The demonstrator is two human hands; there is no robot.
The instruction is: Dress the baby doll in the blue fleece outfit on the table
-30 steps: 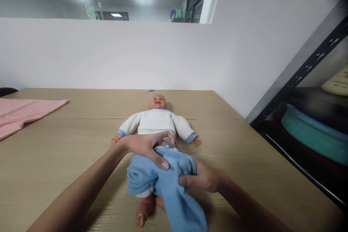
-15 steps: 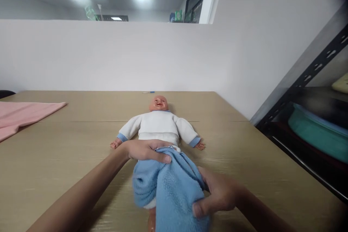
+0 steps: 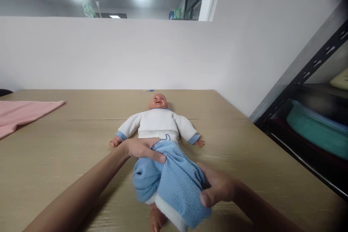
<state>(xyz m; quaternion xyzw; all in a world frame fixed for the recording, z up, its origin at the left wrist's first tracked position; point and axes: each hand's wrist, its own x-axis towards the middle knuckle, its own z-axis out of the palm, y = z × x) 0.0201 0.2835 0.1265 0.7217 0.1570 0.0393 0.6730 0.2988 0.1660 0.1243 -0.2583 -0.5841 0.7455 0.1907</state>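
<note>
A baby doll (image 3: 158,102) lies on its back on the table, head toward the wall, arms spread. It wears a white top (image 3: 157,121) with blue cuffs. Blue fleece trousers (image 3: 181,177) with white hems cover its lower body, and one bare foot (image 3: 157,219) shows below. My left hand (image 3: 145,150) grips the waistband, thumb on top and fingers hidden under the cloth. On the right side, my right hand (image 3: 214,185) pinches the trouser leg between thumb and fingers. The doll's other foot is hidden inside or behind that leg.
A pink cloth (image 3: 27,114) lies at the table's left. Near the far edge is a small blue-and-white stick-like item (image 3: 148,90). At the right stands a dark metal shelf (image 3: 304,76) holding a teal basin (image 3: 315,127). A wall (image 3: 122,54) borders the table's (image 3: 67,152) back.
The right trouser leg has moved up along the doll, so its white hem now shows. More of the bare foot is visible. Both hands keep their hold on the cloth.
</note>
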